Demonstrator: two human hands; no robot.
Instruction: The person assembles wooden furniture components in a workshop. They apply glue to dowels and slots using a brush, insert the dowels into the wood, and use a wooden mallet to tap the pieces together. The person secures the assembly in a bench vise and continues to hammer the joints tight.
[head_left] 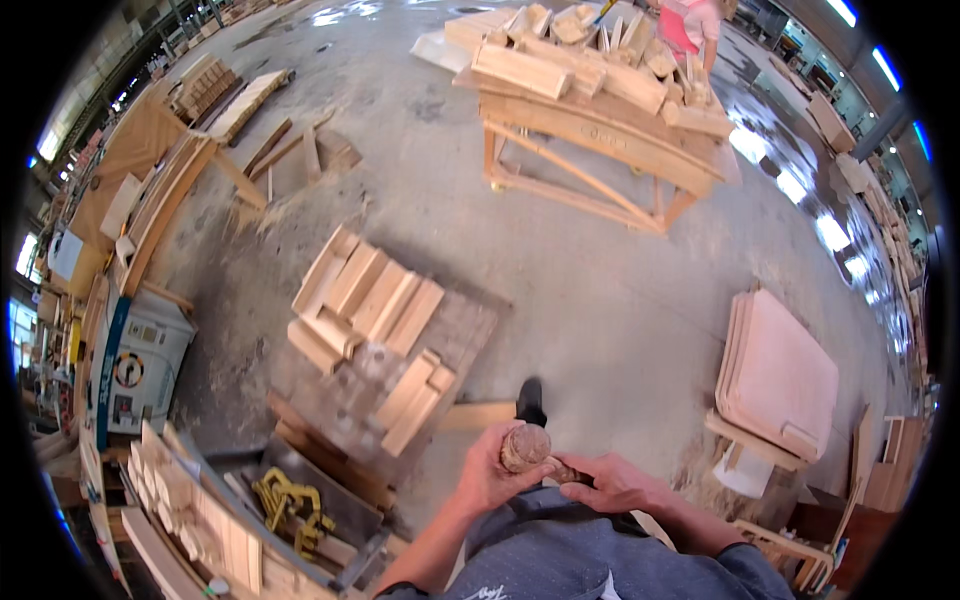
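Note:
In front of my waist both hands are closed on what looks like a wooden mallet (pixel 525 448). It has a round, rough brown head and a narrower part running to the right. My left hand (pixel 487 472) wraps round the head from the left and below. My right hand (pixel 612 484) grips the narrower part, which its fingers partly cover. Beyond my hands, on the floor to the left, a worn board (pixel 465 325) carries stacked pale wood blocks (pixel 375 290) and a smaller group of wood strips (pixel 415 392).
A wooden table (pixel 590 125) heaped with wood pieces stands ahead, a person (pixel 690 30) behind it. Pale rounded panels (pixel 775 370) are stacked at right. Yellow clamps (pixel 292 505) and wood strips (pixel 190 515) lie at lower left, near a workbench (pixel 165 215). My dark shoe (pixel 531 400) is on the floor.

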